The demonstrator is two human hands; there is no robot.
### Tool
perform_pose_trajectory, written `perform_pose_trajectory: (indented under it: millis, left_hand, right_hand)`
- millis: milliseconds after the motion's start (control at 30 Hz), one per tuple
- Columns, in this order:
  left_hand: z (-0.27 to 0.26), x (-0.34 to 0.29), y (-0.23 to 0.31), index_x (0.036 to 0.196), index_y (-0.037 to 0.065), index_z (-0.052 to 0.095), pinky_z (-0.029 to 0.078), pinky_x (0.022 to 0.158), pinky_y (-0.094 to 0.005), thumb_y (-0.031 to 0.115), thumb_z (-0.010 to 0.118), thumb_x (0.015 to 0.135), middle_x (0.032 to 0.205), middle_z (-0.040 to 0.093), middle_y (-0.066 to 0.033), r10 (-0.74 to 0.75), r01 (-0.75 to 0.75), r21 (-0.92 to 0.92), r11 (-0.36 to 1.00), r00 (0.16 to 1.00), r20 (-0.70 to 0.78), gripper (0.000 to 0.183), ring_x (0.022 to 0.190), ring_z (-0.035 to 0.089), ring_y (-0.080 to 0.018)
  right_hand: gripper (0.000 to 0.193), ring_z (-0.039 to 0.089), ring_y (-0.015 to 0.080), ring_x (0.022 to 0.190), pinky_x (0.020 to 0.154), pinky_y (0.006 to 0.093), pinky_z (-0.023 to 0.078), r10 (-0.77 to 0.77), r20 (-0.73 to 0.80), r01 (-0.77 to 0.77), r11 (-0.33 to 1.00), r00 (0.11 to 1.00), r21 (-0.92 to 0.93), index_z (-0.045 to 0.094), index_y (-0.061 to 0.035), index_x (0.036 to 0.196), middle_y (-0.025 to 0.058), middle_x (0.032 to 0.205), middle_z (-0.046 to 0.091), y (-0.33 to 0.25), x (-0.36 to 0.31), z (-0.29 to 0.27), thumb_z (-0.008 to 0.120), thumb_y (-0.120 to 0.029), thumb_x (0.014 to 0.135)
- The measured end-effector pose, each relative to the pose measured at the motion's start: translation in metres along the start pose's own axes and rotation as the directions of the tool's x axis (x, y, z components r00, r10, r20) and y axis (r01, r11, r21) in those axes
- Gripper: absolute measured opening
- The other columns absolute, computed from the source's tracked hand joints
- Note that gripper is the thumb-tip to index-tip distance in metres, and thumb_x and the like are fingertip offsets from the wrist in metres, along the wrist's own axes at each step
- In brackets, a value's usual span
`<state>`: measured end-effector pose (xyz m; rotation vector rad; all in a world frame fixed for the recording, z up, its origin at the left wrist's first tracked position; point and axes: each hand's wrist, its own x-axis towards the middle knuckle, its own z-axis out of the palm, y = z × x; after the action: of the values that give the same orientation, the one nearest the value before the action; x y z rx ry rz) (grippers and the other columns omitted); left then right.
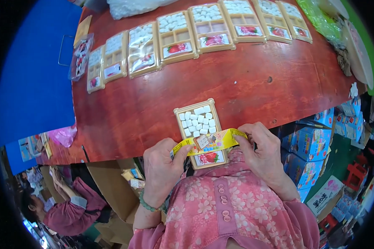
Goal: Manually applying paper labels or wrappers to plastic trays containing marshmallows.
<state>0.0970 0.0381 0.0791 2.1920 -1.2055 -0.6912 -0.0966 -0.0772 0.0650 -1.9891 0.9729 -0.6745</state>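
A yellow printed paper band [212, 142] stretches across the middle of a tan plastic tray [178, 111] near the table's front edge. My left hand [164, 166] pinches the band's left end between thumb and fingers. At the other end, my right hand [257, 151] grips it the same way. White marshmallow-like pieces [197, 120] fill the tray's far compartment. A packet with a strawberry picture [208, 158] lies in the near part. The band hides the compartments between them.
Along the far side of the red table [153, 108] stands a row of several similar filled trays [178, 49]. A clear box [81, 57] sits left of them. Blue printed cartons [307, 143] are stacked at right, an open cardboard box [112, 186] at lower left. Another person [70, 216] is beyond it.
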Motion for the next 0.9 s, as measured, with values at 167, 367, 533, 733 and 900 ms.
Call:
perform_pose_trajectory:
  millis: [167, 367, 533, 733, 900]
  left_hand:
    - [-0.002, -0.007, 0.01, 0.065, -0.002, 0.059, 0.033, 0.041, -0.0267, 0.013, 0.072, 0.078, 0.049, 0.053, -0.0056, 0.03, -0.021, 0.131, 0.991, 0.997, -0.065, 0.024, 0.045, 0.045, -0.0063]
    - [0.002, -0.012, 0.008, 0.065, -0.001, 0.059, 0.035, 0.04, -0.0234, 0.013, 0.072, 0.079, 0.05, 0.056, -0.0043, -0.097, 0.099, 0.034, 0.994, 0.994, -0.059, 0.024, 0.046, 0.047, -0.0034]
    - [0.014, -0.019, 0.008, 0.065, -0.001, 0.052, 0.042, 0.045, -0.0345, 0.017, 0.072, 0.079, 0.059, 0.059, -0.0183, -0.262, 0.263, -0.22, 0.939, 0.965, 0.035, 0.031, 0.048, 0.058, -0.0278]
    - [0.024, -0.029, 0.006, 0.076, -0.001, 0.061, 0.039, 0.056, -0.0182, 0.008, 0.067, 0.084, 0.07, 0.062, 0.0005, -0.3, 0.278, -0.291, 0.915, 0.953, -0.034, 0.014, 0.066, 0.049, 0.0001]
    - [0.032, -0.031, 0.002, 0.075, 0.002, 0.059, 0.038, 0.055, -0.0178, 0.007, 0.067, 0.084, 0.071, 0.06, 0.0025, -0.349, 0.29, -0.532, 0.795, 0.937, -0.012, 0.014, 0.064, 0.047, -0.0003]
  right_hand:
    - [0.013, 0.055, 0.0174, 0.058, 0.051, 0.0272, 0.042, -0.048, -0.008, 0.048, 0.997, 0.999, -0.053, 0.059, 0.0002, 0.087, 0.01, 0.074, 0.056, 0.0, -0.002, 0.001, 0.066, 0.004, 0.077]
    - [0.014, 0.056, 0.0248, 0.059, 0.052, 0.0325, 0.043, -0.111, 0.01, 0.111, 0.988, 0.994, -0.103, 0.058, 0.0009, 0.088, 0.0121, 0.073, 0.055, -0.001, 0.001, 0.001, 0.065, 0.006, 0.076]
    - [0.017, 0.057, 0.0292, 0.061, 0.053, 0.0362, 0.045, -0.17, 0.013, 0.17, 0.968, 0.985, -0.182, 0.057, 0.0004, 0.087, 0.0137, 0.072, 0.055, -0.002, 0.004, 0.0, 0.066, 0.006, 0.074]
    - [0.016, 0.057, 0.0297, 0.062, 0.053, 0.0367, 0.045, -0.186, 0.042, 0.191, 0.966, 0.982, -0.174, 0.057, 0.0005, 0.087, 0.0135, 0.071, 0.054, 0.0, 0.007, -0.004, 0.065, 0.006, 0.074]
    - [0.015, 0.057, 0.0298, 0.062, 0.053, 0.0366, 0.045, -0.183, 0.054, 0.189, 0.968, 0.982, -0.165, 0.057, 0.0004, 0.087, 0.0136, 0.073, 0.056, 0.001, 0.01, -0.006, 0.065, 0.005, 0.075]
